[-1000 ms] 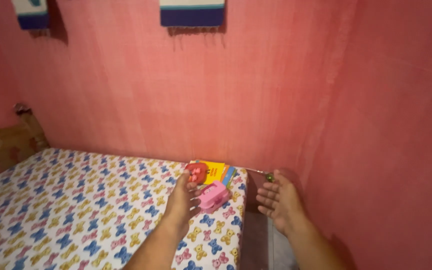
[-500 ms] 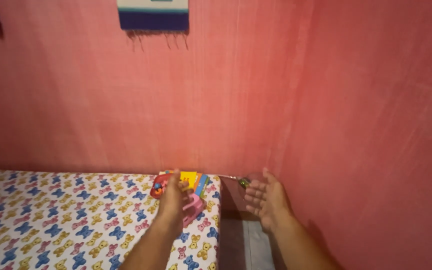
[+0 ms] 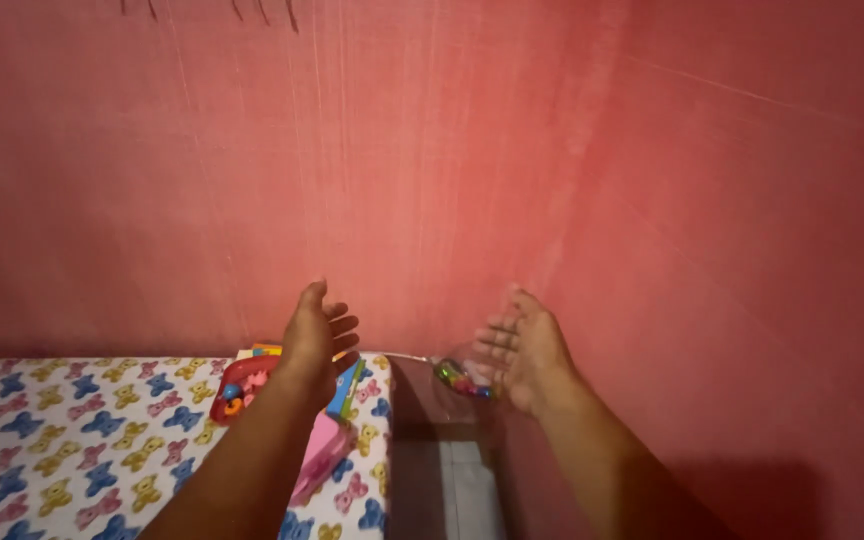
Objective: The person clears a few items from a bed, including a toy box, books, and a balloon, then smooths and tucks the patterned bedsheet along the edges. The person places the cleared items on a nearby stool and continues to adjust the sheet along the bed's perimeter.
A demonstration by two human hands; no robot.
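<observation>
Left hand (image 3: 314,335) lifted off red toy (image 3: 237,388)

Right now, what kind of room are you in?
Probably a bedroom, maybe a child's. There is a bed with a teddy-bear sheet pushed into a corner of pink walls, and toys sit on it: a red one and a pink one.

Two bare hands show in the lower half of the frame: the left hand (image 3: 318,330) left of centre and the right hand (image 3: 520,350) right of centre, both with fingers spread. One bed (image 3: 72,430) with a patterned sheet fills the lower left. On its corner lie one red toy (image 3: 237,392), one pink toy (image 3: 320,455) and one stack of coloured cards (image 3: 345,388). One small multicoloured object (image 3: 455,378) sits between the hands.
</observation>
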